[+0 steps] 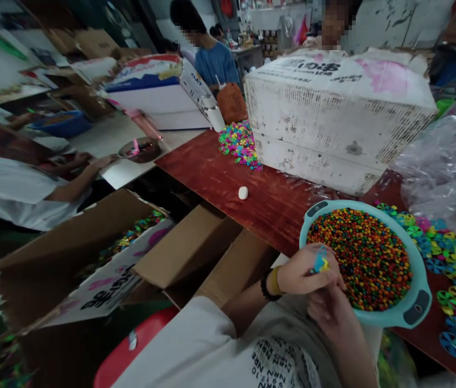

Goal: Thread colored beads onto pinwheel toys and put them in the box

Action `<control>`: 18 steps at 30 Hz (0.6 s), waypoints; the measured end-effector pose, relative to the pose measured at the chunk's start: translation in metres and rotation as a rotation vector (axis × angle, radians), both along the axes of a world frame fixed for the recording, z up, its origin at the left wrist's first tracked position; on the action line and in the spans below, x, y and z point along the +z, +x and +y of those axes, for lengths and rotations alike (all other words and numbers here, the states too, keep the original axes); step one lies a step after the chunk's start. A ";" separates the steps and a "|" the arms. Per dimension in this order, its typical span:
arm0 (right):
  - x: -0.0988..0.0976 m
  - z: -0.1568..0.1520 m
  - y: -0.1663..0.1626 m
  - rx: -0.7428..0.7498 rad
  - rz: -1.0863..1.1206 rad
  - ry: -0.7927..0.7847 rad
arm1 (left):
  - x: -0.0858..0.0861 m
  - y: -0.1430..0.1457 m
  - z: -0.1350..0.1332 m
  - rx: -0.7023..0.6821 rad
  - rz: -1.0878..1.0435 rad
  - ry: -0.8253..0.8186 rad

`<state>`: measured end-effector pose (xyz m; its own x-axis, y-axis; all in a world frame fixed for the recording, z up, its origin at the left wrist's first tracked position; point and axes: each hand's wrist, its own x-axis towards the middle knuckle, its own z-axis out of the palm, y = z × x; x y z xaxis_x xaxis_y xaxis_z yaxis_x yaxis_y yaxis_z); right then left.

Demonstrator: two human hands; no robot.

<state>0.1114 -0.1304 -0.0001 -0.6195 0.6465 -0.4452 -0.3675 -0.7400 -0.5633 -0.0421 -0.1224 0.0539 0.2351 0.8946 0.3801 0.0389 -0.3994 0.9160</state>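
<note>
Holding a small blue-and-yellow plastic piece (322, 261) just beside a basin, the person's left hand (303, 274) is closed, thumb and fingers pinched on the piece. The right hand (330, 311) is tucked against it from below, fingers curled; they are partly hidden, so whether it grips anything cannot be told. Both hands are at the near left edge of the light-blue basin (419, 269), which is well filled with tiny red, orange, yellow and green beads (365, 258).

Right of the basin, colourful plastic wheels (453, 345) lie in a loose spread on the reddish table (220, 167). Further back are a large white carton (312, 126), crumpled clear plastic (446, 167), a heap of small bright parts (239, 141) and a small white block (243, 193).

The work looks partway along: one piece is in hand, and plenty of beads and loose parts are left. Which wheels are finished cannot be told.

At left, more bright pieces (133, 237) fill part of an open box (66, 242); beyond, a co-worker's hand (104, 161) reaches to a brown bowl (147, 152).
</note>
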 end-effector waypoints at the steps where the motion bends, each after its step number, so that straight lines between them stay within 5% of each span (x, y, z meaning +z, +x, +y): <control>1: -0.001 0.001 0.000 -0.032 0.017 0.024 | -0.005 0.000 0.001 0.048 -0.056 -0.018; 4: -0.003 0.004 0.001 0.015 0.085 0.061 | -0.021 0.000 0.002 0.127 -0.235 -0.075; 10: -0.003 0.007 0.000 0.481 0.439 -0.170 | -0.032 0.000 -0.002 0.174 -0.331 -0.030; 18: -0.023 -0.015 -0.016 0.590 0.479 -0.207 | -0.028 -0.004 -0.026 0.249 -0.294 0.042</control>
<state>0.0952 -0.1450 -0.0228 -0.9893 0.0846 -0.1186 -0.0496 -0.9610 -0.2722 -0.0461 -0.1483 0.0262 -0.1121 0.8928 0.4363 -0.1227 -0.4481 0.8855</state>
